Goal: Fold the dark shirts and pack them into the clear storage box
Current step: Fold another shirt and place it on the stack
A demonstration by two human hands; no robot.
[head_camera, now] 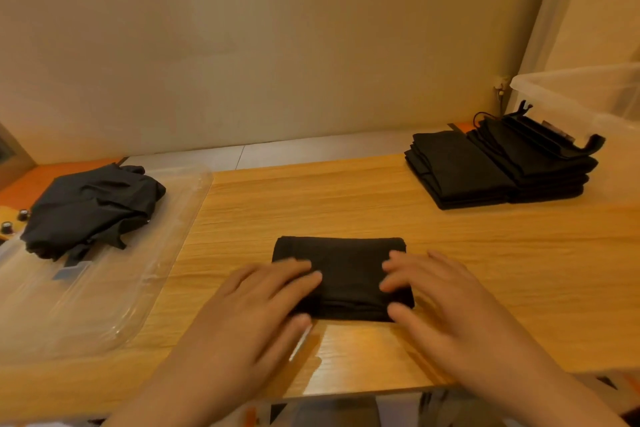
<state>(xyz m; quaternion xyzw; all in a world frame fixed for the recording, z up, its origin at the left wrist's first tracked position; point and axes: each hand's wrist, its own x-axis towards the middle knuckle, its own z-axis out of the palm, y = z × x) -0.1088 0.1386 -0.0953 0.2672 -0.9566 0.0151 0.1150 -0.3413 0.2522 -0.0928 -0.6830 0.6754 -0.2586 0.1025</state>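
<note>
A dark shirt (346,263) lies folded into a small rectangle on the wooden table (311,204), near its front edge. My left hand (256,302) rests flat on the shirt's left end with straight fingers. My right hand (436,291) presses its right end the same way. Two stacks of folded dark shirts (491,166) stand at the back right. Beside them, at the right edge, is the clear storage box (571,94). A loose heap of unfolded dark shirts (90,208) lies at the left on a clear plastic lid (114,295).
A pale wall runs behind the table. Small dark knobs on a yellow object (14,222) show at the far left edge. Bare wood stretches between the folded shirt and the stacks.
</note>
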